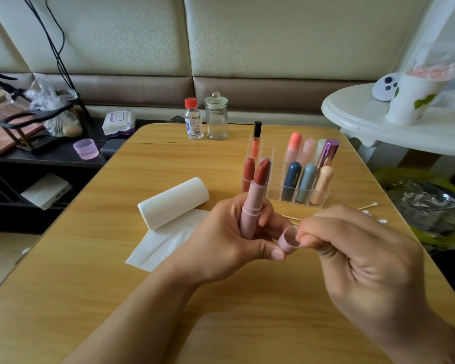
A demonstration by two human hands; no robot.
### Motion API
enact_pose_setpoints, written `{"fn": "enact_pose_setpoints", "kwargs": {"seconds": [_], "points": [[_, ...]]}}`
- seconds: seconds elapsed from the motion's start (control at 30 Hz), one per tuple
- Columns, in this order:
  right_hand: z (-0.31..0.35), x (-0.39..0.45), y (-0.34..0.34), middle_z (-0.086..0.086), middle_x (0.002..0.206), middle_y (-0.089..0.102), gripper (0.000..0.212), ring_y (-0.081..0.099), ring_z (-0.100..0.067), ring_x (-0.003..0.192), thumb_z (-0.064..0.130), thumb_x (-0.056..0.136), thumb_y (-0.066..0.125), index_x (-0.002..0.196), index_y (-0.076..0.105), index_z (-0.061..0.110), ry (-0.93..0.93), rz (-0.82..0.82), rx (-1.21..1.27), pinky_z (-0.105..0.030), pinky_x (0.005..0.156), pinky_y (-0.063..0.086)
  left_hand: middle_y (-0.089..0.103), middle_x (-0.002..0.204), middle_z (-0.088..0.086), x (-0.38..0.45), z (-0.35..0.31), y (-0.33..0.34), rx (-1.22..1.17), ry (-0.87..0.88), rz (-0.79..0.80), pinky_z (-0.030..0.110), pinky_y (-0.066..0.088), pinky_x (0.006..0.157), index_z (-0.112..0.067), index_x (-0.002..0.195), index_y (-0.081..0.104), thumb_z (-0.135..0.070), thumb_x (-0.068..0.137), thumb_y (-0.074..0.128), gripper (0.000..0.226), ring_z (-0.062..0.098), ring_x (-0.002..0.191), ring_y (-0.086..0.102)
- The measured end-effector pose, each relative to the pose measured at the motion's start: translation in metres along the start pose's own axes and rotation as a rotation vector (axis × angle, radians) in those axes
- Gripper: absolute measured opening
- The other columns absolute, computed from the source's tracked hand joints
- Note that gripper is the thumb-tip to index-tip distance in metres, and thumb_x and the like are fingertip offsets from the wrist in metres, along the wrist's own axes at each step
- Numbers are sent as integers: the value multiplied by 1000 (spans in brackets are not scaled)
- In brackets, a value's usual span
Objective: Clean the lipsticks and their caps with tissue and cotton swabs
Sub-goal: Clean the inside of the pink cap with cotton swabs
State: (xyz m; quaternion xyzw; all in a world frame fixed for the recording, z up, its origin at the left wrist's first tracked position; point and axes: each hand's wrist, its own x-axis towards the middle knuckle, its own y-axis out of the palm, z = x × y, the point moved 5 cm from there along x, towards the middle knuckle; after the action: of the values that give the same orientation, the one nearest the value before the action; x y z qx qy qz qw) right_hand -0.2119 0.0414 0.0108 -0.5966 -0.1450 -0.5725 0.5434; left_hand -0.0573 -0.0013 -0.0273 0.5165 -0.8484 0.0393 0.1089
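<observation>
My left hand (229, 237) grips a pink lipstick (255, 203) upright, with its red bullet exposed. The thumb of that hand touches the closed end of the small pink cap (289, 239). My right hand (357, 261) has curled fingers that pinch the cap at its open rim; I cannot tell whether they also hold something thin. A thin swab stick (292, 219) shows between the hands. More cotton swabs (368, 205) lie on the table to the right. A tissue roll (172, 203) lies to the left, with a loose sheet (163, 243) spread out.
A clear organiser (297, 199) holds several lipsticks and an uncapped red one (248, 174). A red-capped bottle (193, 119) and a glass jar (216, 118) stand at the far edge of the wooden table (116, 285). A white side table (378, 127) stands to the right, a dark shelf (50, 158) to the left.
</observation>
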Motion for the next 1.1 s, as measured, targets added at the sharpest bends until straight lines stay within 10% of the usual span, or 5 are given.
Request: {"fn": "enact_pose_setpoints", "kwargs": {"seconds": [0.57,0.8,1.1], "points": [[-6,-3,-6,4,75,62,24,60,-6,66,2,92,53,77,72,2,31,-46,170,-17,63,46,72,87,6,0,-5,-6,159,13,-81,30,54,74,-12,80,40,14,66,77,48,19,85,68],[-2,1,-14,2,75,62,30,55,-8,73,3,95,53,72,72,-2,-90,-79,-75,-8,79,42,74,88,7,-1,-5,-9,170,2,-105,33,57,75,-11,81,39,12,65,79,48,22,85,68],[-10,-3,-7,7,75,63,21,58,-13,57,23,103,51,88,66,20,152,-156,360,-25,52,43,71,88,10,1,-6,-14,149,18,-174,34,58,77,-10,80,37,24,67,73,50,19,87,67]]}}
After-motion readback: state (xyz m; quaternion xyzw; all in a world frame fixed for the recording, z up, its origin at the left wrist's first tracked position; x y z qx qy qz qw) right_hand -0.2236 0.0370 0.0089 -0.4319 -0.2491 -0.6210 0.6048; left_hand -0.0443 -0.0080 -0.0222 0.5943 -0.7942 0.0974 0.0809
